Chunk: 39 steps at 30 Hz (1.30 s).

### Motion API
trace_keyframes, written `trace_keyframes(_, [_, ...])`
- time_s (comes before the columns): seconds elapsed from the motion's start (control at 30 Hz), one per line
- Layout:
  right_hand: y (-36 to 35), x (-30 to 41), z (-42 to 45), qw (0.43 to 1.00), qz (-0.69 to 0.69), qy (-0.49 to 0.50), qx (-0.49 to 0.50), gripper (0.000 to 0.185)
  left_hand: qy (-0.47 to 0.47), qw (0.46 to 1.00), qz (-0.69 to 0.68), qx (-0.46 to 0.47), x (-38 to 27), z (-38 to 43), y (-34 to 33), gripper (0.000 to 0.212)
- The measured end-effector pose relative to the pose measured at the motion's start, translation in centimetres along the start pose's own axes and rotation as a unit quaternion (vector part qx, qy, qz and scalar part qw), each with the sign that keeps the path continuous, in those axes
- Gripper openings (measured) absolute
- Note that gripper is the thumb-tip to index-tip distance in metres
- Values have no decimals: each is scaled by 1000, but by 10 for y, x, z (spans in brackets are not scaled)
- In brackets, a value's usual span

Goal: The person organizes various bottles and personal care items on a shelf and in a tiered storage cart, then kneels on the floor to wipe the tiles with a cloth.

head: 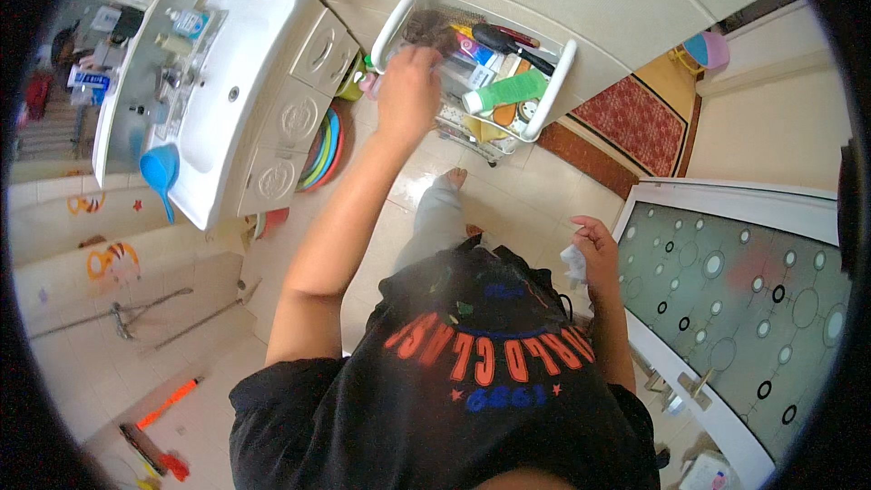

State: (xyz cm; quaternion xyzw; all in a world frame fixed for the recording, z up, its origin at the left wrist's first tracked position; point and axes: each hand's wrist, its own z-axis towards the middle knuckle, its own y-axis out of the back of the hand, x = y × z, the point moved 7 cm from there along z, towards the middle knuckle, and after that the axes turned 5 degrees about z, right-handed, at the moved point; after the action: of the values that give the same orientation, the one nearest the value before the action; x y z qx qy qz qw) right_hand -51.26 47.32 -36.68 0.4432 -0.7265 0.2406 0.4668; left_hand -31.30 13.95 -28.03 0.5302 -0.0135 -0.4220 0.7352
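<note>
My left hand (409, 85) is over the left end of a white wire basket (554, 92), its fingers bent beside a brown hair bundle (430, 30). Whether those fingers grip anything is hidden. Inside the basket lie a green tube (510, 90), a black hairbrush (500, 39), a blue and pink tube (474, 49) and several other small items. Lower right, near my body, my right hand (597, 248) holds a crumpled white tissue (575, 263) that hangs below the fingers.
At left stands a white washbasin (235, 92) with a blue dipper (158, 167) on its edge. Colourful plastic basins (330, 150) stand beside the cabinet. A glass-panelled door (721, 299) is at right, and a red mat (633, 124) lies beyond the threshold.
</note>
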Motion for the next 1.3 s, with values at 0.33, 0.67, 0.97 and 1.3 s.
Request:
trace_keyframes(0.33, [-82, 104, 63, 999, 28, 23, 31, 25, 21, 998, 25, 46, 53, 49, -17, 26])
trace_keyframes(0.67, [-201, 161, 127, 990, 57, -14, 131, 33, 223, 876, -423, 55, 104, -1, 54, 15])
trace_keyframes(0.97, [-266, 244, 177, 980, 53, 10, 191, 25, 140, 774, -617, 25, 86, 81, 84, 16])
trace_keyframes(1.3, [-330, 378, 190, 945, -22, 242, 220, 23, 162, 792, -578, -113, 122, 157, 139, 20])
